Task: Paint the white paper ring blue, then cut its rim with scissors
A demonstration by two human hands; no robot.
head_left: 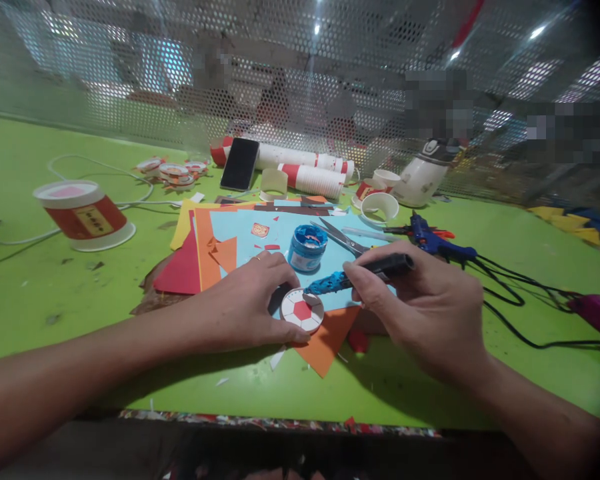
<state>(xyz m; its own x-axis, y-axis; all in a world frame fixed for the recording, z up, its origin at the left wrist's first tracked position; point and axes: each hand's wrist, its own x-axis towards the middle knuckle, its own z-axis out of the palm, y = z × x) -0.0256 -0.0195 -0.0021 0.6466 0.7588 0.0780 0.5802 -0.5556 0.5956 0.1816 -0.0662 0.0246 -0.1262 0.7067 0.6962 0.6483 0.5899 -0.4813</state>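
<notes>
A white disc (303, 311) with a red hexagon and dark lines lies over orange and blue paper near the front of the table. My left hand (250, 300) grips its left and lower edge between thumb and fingers. In my right hand (420, 307) is a black marker (387, 267) with a blue-smeared front part, its tip at the disc's upper edge. Just beyond the disc stands an open jar of blue paint (307, 248). Scissors (343, 237) rest behind the right hand on light blue paper (230, 230).
On the green table (40, 320) are a paper cup (85, 215) at left, a phone (239, 164), red-and-white paper rolls (313, 180), a white bottle (423, 177), and a blue glue gun (437, 243) with black cords at right. Perforated metal (280, 80) rises behind.
</notes>
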